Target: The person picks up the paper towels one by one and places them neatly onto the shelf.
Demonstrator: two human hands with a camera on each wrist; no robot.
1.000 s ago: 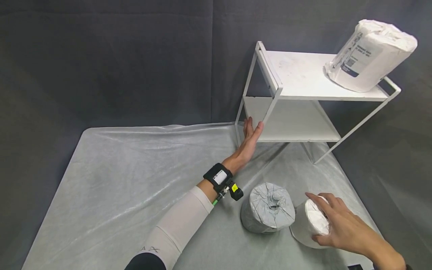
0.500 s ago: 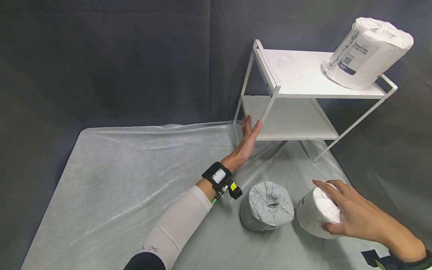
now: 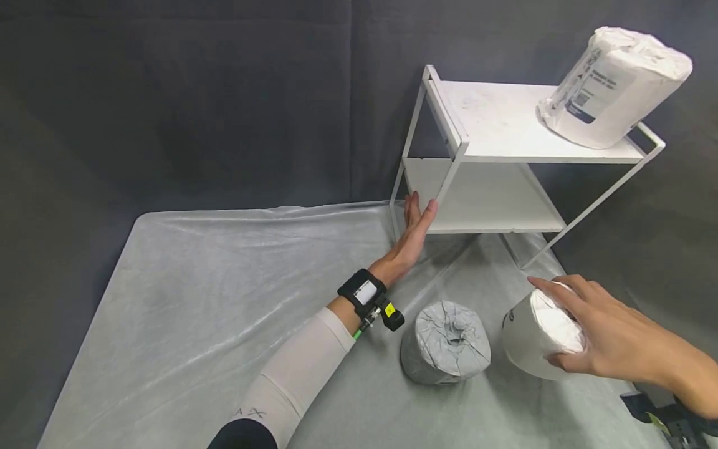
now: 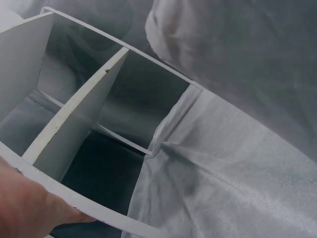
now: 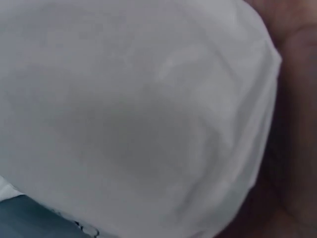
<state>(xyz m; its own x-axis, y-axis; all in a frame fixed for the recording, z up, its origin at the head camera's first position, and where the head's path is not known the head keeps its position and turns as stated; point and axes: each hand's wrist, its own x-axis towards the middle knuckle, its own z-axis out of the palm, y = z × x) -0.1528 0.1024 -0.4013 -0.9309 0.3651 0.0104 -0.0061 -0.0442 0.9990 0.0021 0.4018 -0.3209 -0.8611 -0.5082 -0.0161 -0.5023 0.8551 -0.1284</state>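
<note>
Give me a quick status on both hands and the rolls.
Left hand flat against white rack front leg. Right hand grips white paper roll, tilted. Grey-wrapped roll stands beside it. Another wrapped roll on top shelf.

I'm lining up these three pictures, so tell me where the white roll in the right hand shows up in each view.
Head: the white roll is at lower right, gripped by the right hand, beside the grey roll.
Left wrist: not in it; only the white shelf rack and the cloth show.
Right wrist: the roll fills nearly the whole frame.
Shared landmark: the pale table cloth.
</note>
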